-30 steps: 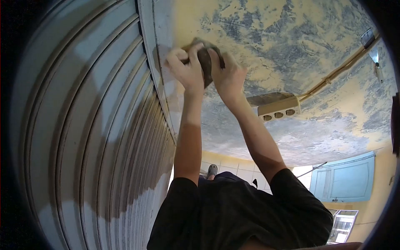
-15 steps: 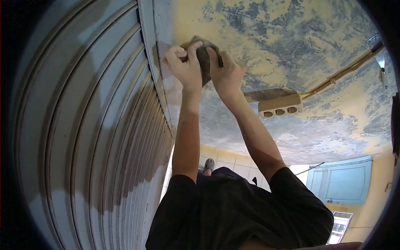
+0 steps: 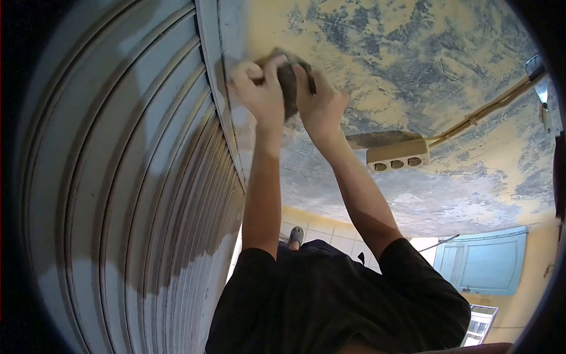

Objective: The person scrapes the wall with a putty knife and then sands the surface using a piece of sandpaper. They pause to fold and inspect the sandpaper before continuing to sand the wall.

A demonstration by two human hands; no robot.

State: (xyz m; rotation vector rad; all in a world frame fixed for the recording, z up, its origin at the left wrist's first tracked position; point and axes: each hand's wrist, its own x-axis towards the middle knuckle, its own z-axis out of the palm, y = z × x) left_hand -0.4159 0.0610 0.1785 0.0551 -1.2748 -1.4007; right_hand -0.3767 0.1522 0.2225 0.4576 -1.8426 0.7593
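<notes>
Both hands press a dark grey-brown sheet of sandpaper (image 3: 288, 88) to the patchy wall, close to the corner by the shutter frame. My left hand (image 3: 265, 100) has its fingers curled on the sheet's left side. On the right side, my right hand (image 3: 322, 109) grips with the thumb on the near face and the fingers bent over the edge. The sheet is bent between the hands and partly hidden by them. Sheet and fingertips are smeared by motion. The wall (image 3: 389, 76) around it shows yellow paint and grey blotches with a rough, worn surface.
A ribbed metal shutter (image 3: 106, 177) runs along the left. A beige three-socket power strip (image 3: 398, 156) hangs on the wall right of my forearm, with its cable (image 3: 471, 118) going up right. A scraper-like tool (image 3: 543, 100) is at far right. A blue cabinet (image 3: 486, 259) stands lower right.
Both hands and the sandpaper stay near the same spot with only a slight shift and more motion blur. The view has tilted slightly.
</notes>
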